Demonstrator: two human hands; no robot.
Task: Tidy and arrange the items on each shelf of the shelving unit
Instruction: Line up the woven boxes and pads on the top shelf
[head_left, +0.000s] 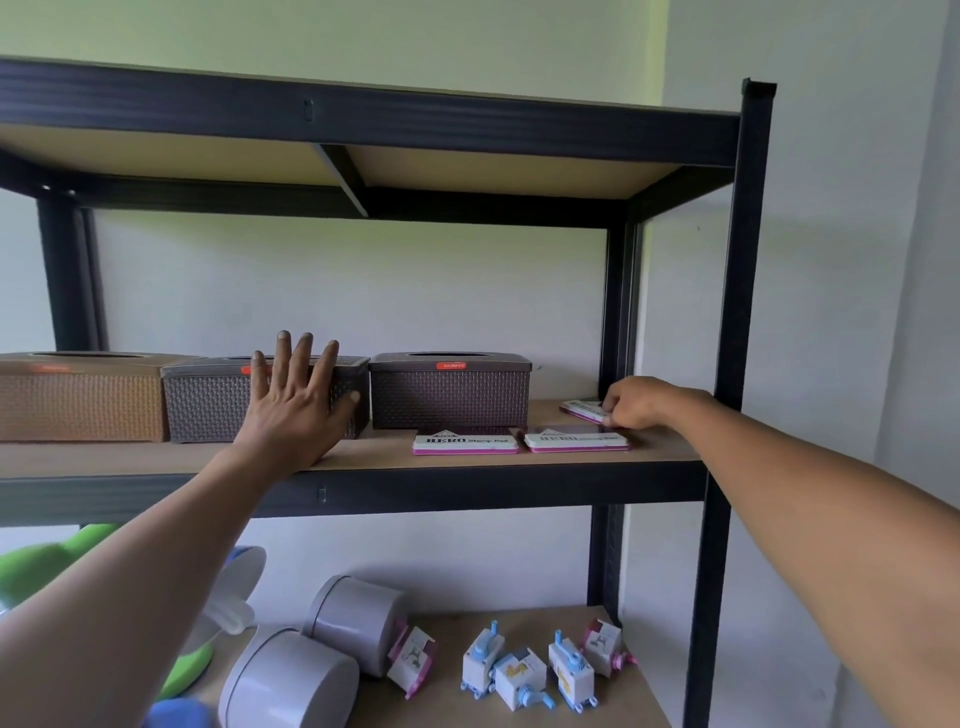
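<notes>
Pressing flat on the front of the middle dark-brown tissue box (218, 405), the left hand (296, 410) has fingers straight and spread wide, gripping nothing. That box sits on the middle shelf (363, 460) of the black shelving unit (737, 312), touching or just beside a light-brown tissue box (78, 400) to its left. A second dark-brown tissue box (451, 389) stands to the right, a narrow gap between. The right hand (639, 408) is at the far right of the same shelf, fingers curled down, pinching the edge of a stamp pad (584, 409) lying near the right rear post. Two more stamp pads lie flat at the near shelf edge: one (466, 443) in front of the right brown box, another (574, 440) just right of it, under the right hand's fingertips.

Lower shelf (597, 712): two grey round tins (358, 623) (288, 680) tipped on their sides, touching; several small white-and-blue boxed items (519, 670) scattered right of them, some with pink trim. Green and white plastic pieces (47, 561) at far left, blurred, cannot tell what they are.
</notes>
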